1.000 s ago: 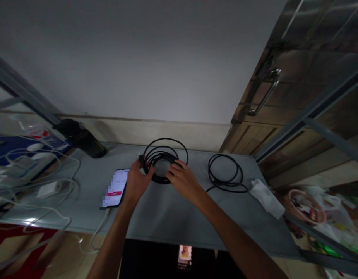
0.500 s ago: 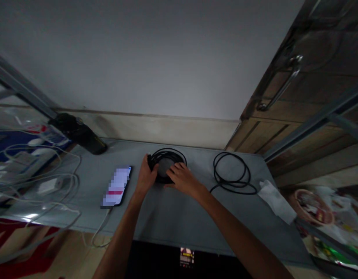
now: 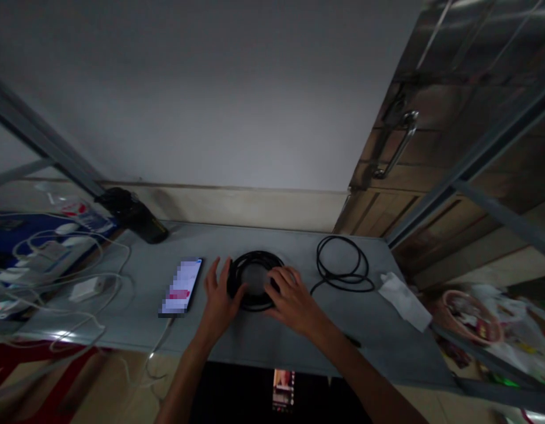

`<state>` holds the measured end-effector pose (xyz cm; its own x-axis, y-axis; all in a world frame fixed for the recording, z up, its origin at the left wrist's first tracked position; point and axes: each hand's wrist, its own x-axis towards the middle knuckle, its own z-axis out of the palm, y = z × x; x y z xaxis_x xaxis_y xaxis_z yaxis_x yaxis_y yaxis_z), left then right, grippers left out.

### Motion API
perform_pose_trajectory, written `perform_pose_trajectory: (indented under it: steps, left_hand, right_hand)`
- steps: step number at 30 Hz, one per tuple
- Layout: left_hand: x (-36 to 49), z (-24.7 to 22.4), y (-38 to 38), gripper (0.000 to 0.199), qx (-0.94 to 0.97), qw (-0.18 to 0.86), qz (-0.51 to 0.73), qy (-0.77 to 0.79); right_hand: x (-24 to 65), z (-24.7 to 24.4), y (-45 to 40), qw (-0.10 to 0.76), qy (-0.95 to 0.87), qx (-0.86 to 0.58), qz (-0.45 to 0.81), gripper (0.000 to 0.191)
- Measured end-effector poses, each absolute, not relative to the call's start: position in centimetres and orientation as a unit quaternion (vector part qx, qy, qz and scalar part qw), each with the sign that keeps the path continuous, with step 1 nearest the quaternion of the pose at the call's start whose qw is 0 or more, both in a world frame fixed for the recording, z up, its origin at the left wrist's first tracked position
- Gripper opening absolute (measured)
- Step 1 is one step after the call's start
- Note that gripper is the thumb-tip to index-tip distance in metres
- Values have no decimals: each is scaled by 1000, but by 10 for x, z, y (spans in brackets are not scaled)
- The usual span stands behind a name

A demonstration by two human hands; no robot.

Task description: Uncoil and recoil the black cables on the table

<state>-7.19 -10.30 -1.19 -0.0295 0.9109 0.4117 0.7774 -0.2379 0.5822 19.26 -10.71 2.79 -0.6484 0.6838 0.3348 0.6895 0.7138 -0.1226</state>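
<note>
Dim light fills a room with a plain pale wall [image 3: 219,100] at the back and a wooden door [image 3: 413,153] with a metal handle [image 3: 393,147] to the right. Below the wall runs a grey desk [image 3: 272,335], with a slanted metal rail [image 3: 38,141] crossing its far left corner. Off the left edge lies a tangle of white chargers and leads [image 3: 55,265]; off the right edge, a heap of packets [image 3: 475,309].

On the desk itself, from the bigger things down: a loose cable [image 3: 343,265], unwound in wide open loops, lies to the right, well apart from the hands. A dark bottle [image 3: 133,215] lies tipped on its side at the far left corner. A white tissue [image 3: 402,300] sits near the right edge. A phone [image 3: 182,287] with a lit screen lies flat, just left of the hands.

Between the hands, at the middle of the desk, rests the coil [image 3: 254,280], a black cable wound into a tight, flat ring. The left hand [image 3: 219,300] is at the ring's left rim, fingers spread and loosely curved against it rather than closed round it. The right hand [image 3: 294,300] lies over the ring's right rim, fingers splayed and pressing down, gripping nothing.

As I judge it, this coil is wound and set down, being flattened or steadied; no tie shows on it. The loose cable looks untouched, so roughly half the winding seems left.
</note>
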Motion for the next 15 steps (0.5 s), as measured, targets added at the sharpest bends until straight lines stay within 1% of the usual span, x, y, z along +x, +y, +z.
perform_pose_trajectory:
  steps: [2,4,6,8,10,15]
  left_hand:
    - [-68,-4,-120,58,760,45,334,555]
    - [-66,-2,-130,47,825,36,282,489]
    - [-65,-6,-134,49,861,42,239,447]
    - [-63,-15,-133,54,872,42,211,439]
    - [-60,-25,-130,52,870,30,199,449]
    - [-58,-35,-116,53,859,-1,195,474]
  right_hand:
    - [215,28,-125,204,-879,-430,-31,54]
    - [239,20,-140,212,-850,-480,-50,47]
    - [263,9,-152,212,-822,-524,-65,44]
    - [282,-4,-160,211,-800,-556,-78,43]
    - [296,-15,-167,221,-782,-576,-90,45]
    - [312,-34,-177,277,-763,-578,-83,62]
